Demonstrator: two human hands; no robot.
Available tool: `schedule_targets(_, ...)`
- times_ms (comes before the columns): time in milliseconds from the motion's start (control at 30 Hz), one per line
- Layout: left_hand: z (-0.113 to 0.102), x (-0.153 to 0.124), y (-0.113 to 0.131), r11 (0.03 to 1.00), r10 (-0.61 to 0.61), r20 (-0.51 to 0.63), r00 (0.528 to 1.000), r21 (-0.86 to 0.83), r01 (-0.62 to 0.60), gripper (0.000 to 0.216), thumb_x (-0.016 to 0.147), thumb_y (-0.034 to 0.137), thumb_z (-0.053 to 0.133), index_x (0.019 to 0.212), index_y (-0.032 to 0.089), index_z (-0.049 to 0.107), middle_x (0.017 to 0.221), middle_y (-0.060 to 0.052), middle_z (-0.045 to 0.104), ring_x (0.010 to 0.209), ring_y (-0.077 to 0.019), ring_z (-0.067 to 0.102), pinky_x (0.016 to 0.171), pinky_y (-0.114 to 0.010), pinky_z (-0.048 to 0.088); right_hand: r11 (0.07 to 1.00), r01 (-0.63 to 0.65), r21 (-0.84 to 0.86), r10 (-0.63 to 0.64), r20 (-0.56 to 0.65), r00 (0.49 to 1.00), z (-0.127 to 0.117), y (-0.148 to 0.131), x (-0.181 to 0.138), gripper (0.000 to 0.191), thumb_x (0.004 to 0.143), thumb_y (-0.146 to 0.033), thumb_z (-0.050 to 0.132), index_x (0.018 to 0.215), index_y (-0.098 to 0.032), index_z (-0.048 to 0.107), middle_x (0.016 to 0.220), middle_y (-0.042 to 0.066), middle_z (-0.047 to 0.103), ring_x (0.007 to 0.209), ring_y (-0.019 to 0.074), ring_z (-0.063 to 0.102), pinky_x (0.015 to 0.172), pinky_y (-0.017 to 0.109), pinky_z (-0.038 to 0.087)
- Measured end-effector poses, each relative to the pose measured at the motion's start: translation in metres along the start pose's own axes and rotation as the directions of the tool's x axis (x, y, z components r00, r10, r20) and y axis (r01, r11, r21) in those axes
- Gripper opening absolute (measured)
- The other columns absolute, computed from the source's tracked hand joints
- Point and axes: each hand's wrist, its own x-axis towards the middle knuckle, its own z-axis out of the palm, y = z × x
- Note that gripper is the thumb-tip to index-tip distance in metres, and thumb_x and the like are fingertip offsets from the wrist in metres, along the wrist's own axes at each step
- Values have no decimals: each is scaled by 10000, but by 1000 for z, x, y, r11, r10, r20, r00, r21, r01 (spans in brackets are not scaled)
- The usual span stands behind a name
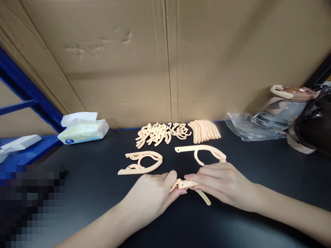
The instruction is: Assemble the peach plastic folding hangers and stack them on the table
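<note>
Grip: your left hand [155, 193] and right hand [222, 184] both pinch peach pieces [190, 184].
Ends [181, 185]: you'd best keep them aligned.

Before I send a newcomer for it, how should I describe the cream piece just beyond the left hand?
On the black tabletop, look just beyond the left hand. The cream piece there has two long arms joined at its right end. Its lookalike by the right hand is partly hidden; this one shows both arms.
</note>
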Motion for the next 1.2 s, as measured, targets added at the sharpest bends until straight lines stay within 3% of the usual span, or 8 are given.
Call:
schedule_targets(167,-2,0,1,998,46,38,998,36,-47,383,1012,378,118,769,201,355,567,30,565,416,-118,538,388,-230,269,1000,5,30,-5,8,1000,-3,-3,2,269,987,-235,397,1121,-127,604,731,22,615,614,118,530,581,240,422)
schedule_targets(367,-3,-1,-2,937,147,46,988,314,-154,381,1012,303,141,770,184,410,564,16,519,408,-150,523,377,-268,274,999,-24,48,22,32,999,-5,-5,2,286,991,-256,381,1113,-130,608,711,19,600,596,118,513,567,240,406)
schedule_targets(567,-8,-1,-2,833,223,48,974,509,-216,321,999,280,231,745,190,405,548,24,461,399,-154,483,380,-276,287,971,-155,181,124,168,978,-11,-7,2,270,987,-275,401,1141,-181,601,714,-5,601,637,109,551,604,220,415)
schedule_targets(767,-8,-1,-3,839,259,70,963,478,-260,326,997,269,227,762,179,434,562,19,475,410,-155,489,380,-286,309,922,-268,281,184,293,938,-12,-8,4,233,983,-264,419,1102,-218,613,755,-14,611,677,105,572,658,217,415)
schedule_targets(933,-8,-4,-3,860,291,38,956,428,-278,301,993,284,256,834,153,475,590,14,508,439,-155,510,398,-288,338,927,-257,274,170,302,938,-13,-9,3,213,975,-257,435,1056,-211,626,744,-15,594,667,110,553,636,222,391)
schedule_targets(1200,-11,-3,1,878,305,-1,952,387,-281,250,963,316,337,802,166,456,592,18,514,457,-149,514,411,-283,326,941,-215,260,135,294,946,-12,-7,2,245,976,-259,434,1160,-217,590,760,-12,594,663,115,525,615,228,366)
